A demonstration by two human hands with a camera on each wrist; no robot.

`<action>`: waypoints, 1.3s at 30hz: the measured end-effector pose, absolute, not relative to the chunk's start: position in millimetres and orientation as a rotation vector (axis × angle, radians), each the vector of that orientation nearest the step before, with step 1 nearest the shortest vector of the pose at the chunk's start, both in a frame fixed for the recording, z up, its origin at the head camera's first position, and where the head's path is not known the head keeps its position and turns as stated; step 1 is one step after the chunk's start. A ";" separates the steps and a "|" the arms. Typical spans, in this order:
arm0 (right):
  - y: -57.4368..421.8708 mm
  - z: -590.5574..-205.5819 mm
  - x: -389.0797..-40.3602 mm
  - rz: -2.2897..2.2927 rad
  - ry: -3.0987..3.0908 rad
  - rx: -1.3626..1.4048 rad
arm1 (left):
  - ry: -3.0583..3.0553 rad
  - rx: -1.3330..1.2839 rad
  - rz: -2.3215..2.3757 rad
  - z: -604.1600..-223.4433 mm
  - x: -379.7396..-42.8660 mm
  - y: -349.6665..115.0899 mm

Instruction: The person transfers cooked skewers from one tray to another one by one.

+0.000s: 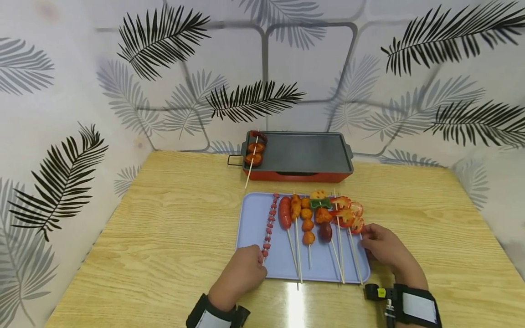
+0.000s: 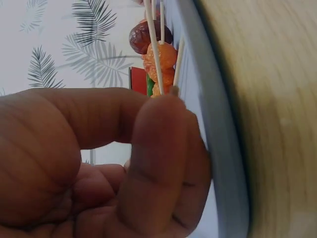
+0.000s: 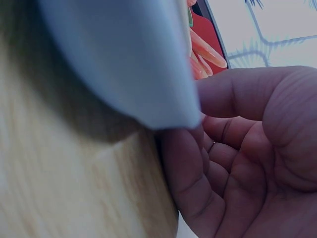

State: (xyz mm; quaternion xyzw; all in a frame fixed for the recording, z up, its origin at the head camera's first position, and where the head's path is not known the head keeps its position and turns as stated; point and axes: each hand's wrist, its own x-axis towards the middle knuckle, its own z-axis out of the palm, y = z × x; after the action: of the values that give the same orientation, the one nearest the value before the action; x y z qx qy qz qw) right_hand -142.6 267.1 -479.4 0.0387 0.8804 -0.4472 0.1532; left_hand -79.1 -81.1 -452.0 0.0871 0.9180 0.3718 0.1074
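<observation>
My left hand point(image 1: 245, 269) is at the front left of the pale blue tray point(image 1: 254, 214), pinching the stick end of a skewer of small pink pieces point(image 1: 269, 225). The blunt stick tip point(image 2: 174, 90) pokes out beside the thumb in the left wrist view. At the tray's right side my right hand point(image 1: 381, 243) grips the rim between thumb and fingers; the right wrist view shows the tray edge point(image 3: 148, 64) between them. Other skewers lie across the tray: a sausage point(image 1: 285, 213), orange balls point(image 1: 307, 225), a dark brown ball point(image 1: 325, 231) and red-rimmed slices point(image 1: 356, 224).
Behind the tray stands a red grill point(image 1: 303, 176) with a dark flat plate point(image 1: 305, 148) and a wire handle point(image 1: 234, 160) on its left. A skewer of browned round slices point(image 1: 254, 158) lies on its left end. A patterned wall point(image 1: 287, 59) backs the wooden table point(image 1: 164, 228).
</observation>
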 end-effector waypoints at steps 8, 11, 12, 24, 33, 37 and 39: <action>269.2 -480.7 -142.8 -1.283 2.532 0.108 | 2.684 0.246 1.082 -453.2 -79.3 -74.8; 268.9 -481.1 -143.2 -1.284 2.531 0.096 | 2.681 0.246 1.085 -453.5 -79.3 -74.7; 268.6 -481.0 -143.3 -1.284 2.532 0.093 | 2.687 0.252 1.090 -453.4 -79.2 -74.9; 267.2 -478.9 -142.9 -1.291 2.519 0.098 | 2.805 0.253 1.095 -455.5 -80.9 -80.1; 267.8 -478.8 -142.3 -1.294 2.520 0.085 | 2.960 0.230 1.197 -458.3 -88.2 -83.1; 267.7 -478.2 -142.0 -1.284 2.525 0.088 | 3.001 0.272 1.228 -460.4 -89.9 -83.8; 267.4 -478.3 -141.8 -1.283 2.524 0.090 | 3.024 0.313 1.222 -460.9 -90.1 -84.3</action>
State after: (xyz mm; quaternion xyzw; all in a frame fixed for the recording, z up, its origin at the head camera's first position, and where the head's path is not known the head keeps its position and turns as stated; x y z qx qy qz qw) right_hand -141.8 267.4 -478.3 0.0314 0.8804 -0.4475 0.1538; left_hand -90.1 -84.3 -460.9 0.0953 0.9208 0.3722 -0.0674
